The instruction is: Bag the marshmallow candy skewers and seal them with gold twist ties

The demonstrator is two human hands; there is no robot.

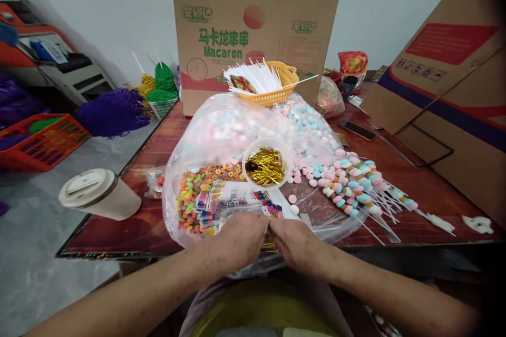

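Note:
My left hand [245, 238] and my right hand [297, 245] meet at the front edge of the table, fingers closed and pinched together. What they pinch is mostly hidden; a bit of gold shows just beneath them. Directly beyond lie printed clear plastic bags [233, 200] in a stack. Past those, a round tub [287, 168] holds gold twist ties [265, 166]. Ring-shaped colored candies [190, 195] fill the left part of a large clear plastic bag [197, 131]. Pink, blue and white candies [306, 121] fill its back. Finished-looking candy skewers [356, 181] lie piled on the right.
Behind, a yellow basket [272, 97] carries white sticks [255, 78] in front of a tall cardboard box [245, 16]. A lidded paper cup [106, 197] leans at the left edge. A phone [358, 130] and another carton [446, 79] are at right.

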